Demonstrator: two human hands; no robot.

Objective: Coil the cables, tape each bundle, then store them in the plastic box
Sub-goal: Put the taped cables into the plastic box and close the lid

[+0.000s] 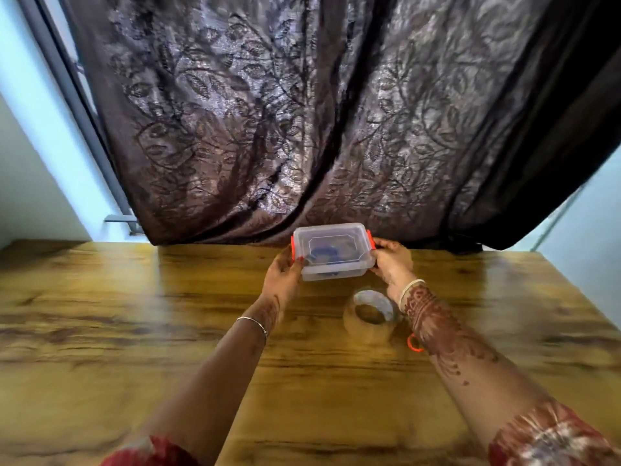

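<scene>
A clear plastic box (332,251) with a lid and orange side clips sits near the far edge of the wooden table (134,314). Blue and dark coiled cables (324,257) show faintly through its lid and walls. My left hand (284,274) grips the box's left side, thumb at the orange clip. My right hand (391,260) holds the right side by the other clip. A roll of brown tape (371,314) lies flat on the table just in front of the box, beside my right wrist.
A dark patterned curtain (302,112) hangs right behind the table's far edge. Light blue walls (30,169) show on both sides. A small orange loop (415,344) lies under my right forearm.
</scene>
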